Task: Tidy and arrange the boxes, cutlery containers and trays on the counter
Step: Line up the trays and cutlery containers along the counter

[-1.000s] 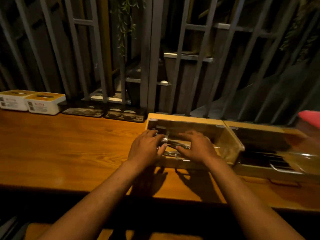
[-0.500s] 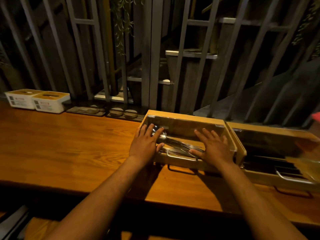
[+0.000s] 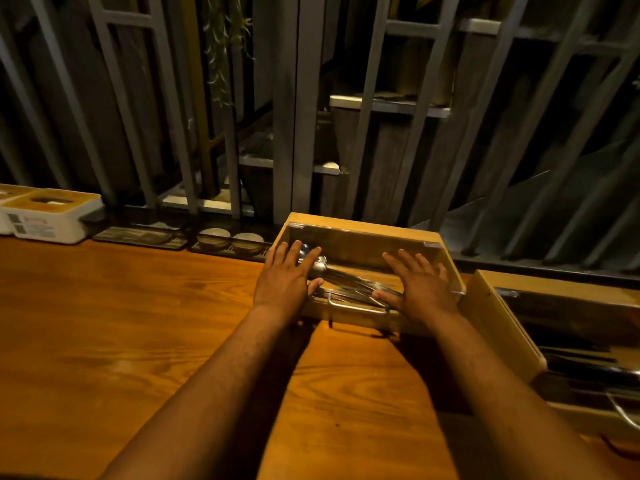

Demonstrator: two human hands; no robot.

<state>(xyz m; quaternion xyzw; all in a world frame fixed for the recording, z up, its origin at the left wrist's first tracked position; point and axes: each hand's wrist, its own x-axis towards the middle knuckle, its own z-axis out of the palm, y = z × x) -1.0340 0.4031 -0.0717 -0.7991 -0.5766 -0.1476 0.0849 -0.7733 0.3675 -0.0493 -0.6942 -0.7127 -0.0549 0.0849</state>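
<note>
A wooden cutlery box (image 3: 360, 225) with a clear lid and a metal handle (image 3: 353, 306) stands at the back of the wooden counter (image 3: 138, 323). Metal spoons (image 3: 346, 275) lie inside it. My left hand (image 3: 287, 275) lies flat on the box's near left corner, fingers spread. My right hand (image 3: 420, 282) lies flat on its near right part, fingers spread too. Neither hand grips anything. A second wooden cutlery box (image 3: 554, 285) stands to the right, nearer to me, with dark cutlery inside.
Two white boxes with yellow tops (image 3: 48, 216) sit at the back left. Beside them are a dark flat tray (image 3: 138, 235) and a dark tray holding two small bowls (image 3: 228, 242). A metal railing runs behind the counter.
My hands have gone from curled over the spoons to flat with spread fingers. The cutlery box now sits farther back, toward the railing, ahead of the right-hand box.
</note>
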